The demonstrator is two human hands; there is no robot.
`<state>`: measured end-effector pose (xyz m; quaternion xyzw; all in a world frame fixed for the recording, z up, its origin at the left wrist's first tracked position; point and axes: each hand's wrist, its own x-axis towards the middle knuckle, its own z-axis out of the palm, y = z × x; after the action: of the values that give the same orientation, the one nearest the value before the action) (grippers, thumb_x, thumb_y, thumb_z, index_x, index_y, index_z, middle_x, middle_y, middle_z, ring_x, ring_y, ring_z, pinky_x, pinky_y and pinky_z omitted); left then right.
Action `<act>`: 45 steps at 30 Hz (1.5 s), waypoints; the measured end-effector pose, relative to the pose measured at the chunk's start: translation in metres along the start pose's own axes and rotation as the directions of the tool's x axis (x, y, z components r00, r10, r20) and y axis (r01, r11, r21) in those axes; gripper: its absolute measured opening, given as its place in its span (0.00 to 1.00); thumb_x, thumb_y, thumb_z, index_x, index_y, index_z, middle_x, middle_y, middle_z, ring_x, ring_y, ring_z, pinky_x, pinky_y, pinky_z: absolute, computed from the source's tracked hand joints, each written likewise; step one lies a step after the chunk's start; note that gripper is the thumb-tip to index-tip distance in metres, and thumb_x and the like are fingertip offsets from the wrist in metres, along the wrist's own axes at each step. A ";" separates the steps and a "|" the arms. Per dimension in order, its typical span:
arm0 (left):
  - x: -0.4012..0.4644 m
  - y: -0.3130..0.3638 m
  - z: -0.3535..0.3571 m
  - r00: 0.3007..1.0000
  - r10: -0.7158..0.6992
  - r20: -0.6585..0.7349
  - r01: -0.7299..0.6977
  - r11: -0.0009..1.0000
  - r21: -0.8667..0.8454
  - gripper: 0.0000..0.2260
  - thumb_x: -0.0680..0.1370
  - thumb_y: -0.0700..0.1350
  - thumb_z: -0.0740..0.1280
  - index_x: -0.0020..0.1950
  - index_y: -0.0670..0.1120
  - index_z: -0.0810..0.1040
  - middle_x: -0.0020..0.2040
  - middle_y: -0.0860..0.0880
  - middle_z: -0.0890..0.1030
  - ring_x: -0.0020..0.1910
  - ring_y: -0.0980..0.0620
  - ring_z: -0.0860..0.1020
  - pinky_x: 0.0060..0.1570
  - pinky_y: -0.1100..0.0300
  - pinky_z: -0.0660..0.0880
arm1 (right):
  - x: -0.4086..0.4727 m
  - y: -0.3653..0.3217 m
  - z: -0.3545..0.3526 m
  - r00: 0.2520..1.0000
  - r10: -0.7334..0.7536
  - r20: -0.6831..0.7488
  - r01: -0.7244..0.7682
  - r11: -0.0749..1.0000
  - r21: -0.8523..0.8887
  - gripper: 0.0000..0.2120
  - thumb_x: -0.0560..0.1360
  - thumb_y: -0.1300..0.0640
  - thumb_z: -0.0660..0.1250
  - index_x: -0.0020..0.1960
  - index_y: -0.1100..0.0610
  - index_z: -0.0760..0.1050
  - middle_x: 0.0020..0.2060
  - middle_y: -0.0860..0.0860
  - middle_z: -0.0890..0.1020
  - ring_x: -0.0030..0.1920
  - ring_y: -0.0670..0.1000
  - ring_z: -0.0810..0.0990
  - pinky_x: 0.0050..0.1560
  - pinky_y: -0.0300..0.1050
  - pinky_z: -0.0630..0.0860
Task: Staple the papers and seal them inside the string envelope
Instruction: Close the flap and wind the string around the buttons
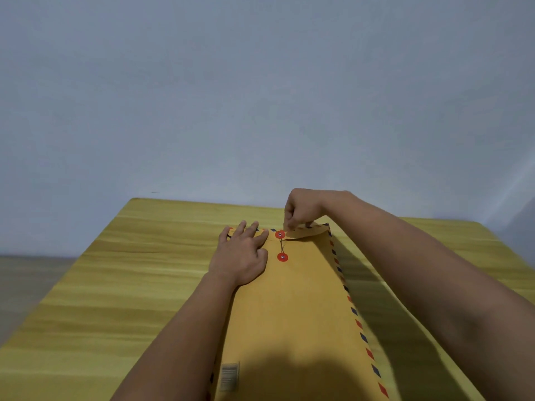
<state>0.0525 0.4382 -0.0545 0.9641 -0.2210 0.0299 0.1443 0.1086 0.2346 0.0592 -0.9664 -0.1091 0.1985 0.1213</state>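
On a yellow wood-grain counter (115,285), a long manila string envelope (295,314) with a red-and-blue striped border lies lengthwise, a barcode label (230,376) at its near end. Farther along, the left hand (241,256) presses flat, fingers spread, on the envelope beside two red discs (282,257) joined by string (281,246). Beyond it, the right hand (302,211) pinches something at the upper disc on the flap (307,233); the string end itself is too fine to make out. A pale wall (260,96) rises behind.

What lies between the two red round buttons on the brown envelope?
In the head view, a thin dark string runs between the upper red button and lower red button, over the flap edge.
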 end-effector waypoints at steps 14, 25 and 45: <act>-0.002 0.003 -0.003 0.999 0.014 -0.030 -0.013 1.000 0.007 0.30 0.75 0.53 0.50 0.78 0.56 0.65 0.81 0.51 0.60 0.82 0.46 0.49 0.78 0.39 0.46 | 0.011 -0.003 0.045 0.965 -0.014 -0.264 0.041 0.994 0.097 0.04 0.76 0.61 0.73 0.43 0.58 0.86 0.42 0.47 0.88 0.47 0.46 0.86 0.54 0.52 0.84; -0.001 0.001 0.000 0.999 0.007 -0.036 -0.007 1.000 -0.010 0.29 0.76 0.53 0.51 0.78 0.57 0.66 0.81 0.51 0.62 0.82 0.47 0.51 0.78 0.40 0.46 | 0.025 -0.004 0.056 0.927 0.136 -0.349 -0.111 0.990 0.090 0.05 0.73 0.61 0.73 0.40 0.61 0.84 0.40 0.56 0.87 0.46 0.57 0.86 0.43 0.52 0.82; -0.001 0.002 -0.002 1.000 0.005 -0.016 -0.005 1.000 0.004 0.29 0.76 0.53 0.50 0.79 0.57 0.65 0.81 0.51 0.60 0.82 0.48 0.51 0.78 0.40 0.45 | 0.018 -0.010 0.072 0.884 0.005 -0.467 -0.038 0.997 -0.061 0.08 0.80 0.55 0.67 0.46 0.53 0.83 0.43 0.49 0.85 0.46 0.53 0.82 0.44 0.49 0.80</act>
<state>0.0503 0.4376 -0.0523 0.9635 -0.2221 0.0385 0.1443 0.0935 0.2621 -0.0089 -0.9905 -0.0727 -0.0420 0.1086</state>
